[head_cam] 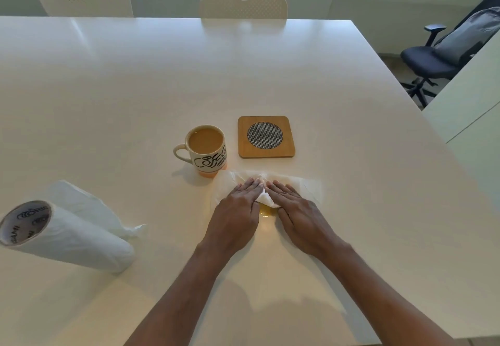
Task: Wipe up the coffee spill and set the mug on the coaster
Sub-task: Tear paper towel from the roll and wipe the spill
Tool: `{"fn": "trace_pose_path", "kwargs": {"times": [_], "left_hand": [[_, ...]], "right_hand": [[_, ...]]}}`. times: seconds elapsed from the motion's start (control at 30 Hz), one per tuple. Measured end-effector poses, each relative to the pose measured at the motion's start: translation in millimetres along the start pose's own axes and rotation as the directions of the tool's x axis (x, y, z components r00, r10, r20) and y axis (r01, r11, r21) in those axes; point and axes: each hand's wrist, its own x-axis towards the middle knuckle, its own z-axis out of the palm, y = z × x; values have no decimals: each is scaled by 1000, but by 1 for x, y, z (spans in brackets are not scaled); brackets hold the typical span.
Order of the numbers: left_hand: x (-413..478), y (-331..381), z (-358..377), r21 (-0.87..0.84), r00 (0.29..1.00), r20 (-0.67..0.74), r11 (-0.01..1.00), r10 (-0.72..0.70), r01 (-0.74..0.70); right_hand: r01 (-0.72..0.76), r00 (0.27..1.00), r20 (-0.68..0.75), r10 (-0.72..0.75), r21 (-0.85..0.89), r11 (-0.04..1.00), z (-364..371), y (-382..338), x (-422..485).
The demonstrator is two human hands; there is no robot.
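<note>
Spill (pixel 266 211): a small amber pool on the white surface (pixel 135 88), near its front edge, showing between the two hands and partly under the towel (pixel 308 187).

Surface: carries all items. Two pale chairs (pixel 243 2) stand at its far side; a dark office chair (pixel 443 56) stands off to the right.

Roll (pixel 67 237): lies on its side at the left, well apart from the spill, with a loose sheet trailing behind it.

Towel: a white paper sheet spread flat just in front of the mug and coaster, covering the far part of the spill.

Left hand (pixel 238 205): palm down on the towel, fingers (pixel 250 184) extended and flat, gripping nothing.

Right hand (pixel 297 210): palm down on the towel, fingers extended and flat, gripping nothing. Fingertips of both hands nearly meet.

Coaster (pixel 266 136): square, wooden, with a round patterned insert; unoccupied, just right of the mug.

Mug (pixel 205 148): upright on the surface, filled with milky coffee, handle to the left.
</note>
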Motion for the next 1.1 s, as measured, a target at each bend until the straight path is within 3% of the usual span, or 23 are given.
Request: {"fn": "trace_pose_path", "kwargs": {"times": [0.53, 0.93, 1.1], "left_hand": [[-46, 19, 27, 18, 974, -176, 989, -140, 145], [-72, 31, 24, -167, 922, -191, 937, -335, 306], [-79, 39, 24, -353, 890, -191, 875, -413, 331]], "right_hand": [[-46, 999, 22, 46, 24, 999, 24, -28, -19], [-34, 999, 9, 33, 42, 999, 42, -47, -35], [-27, 1000, 6, 27, 125, 992, 43, -56, -40]]}}
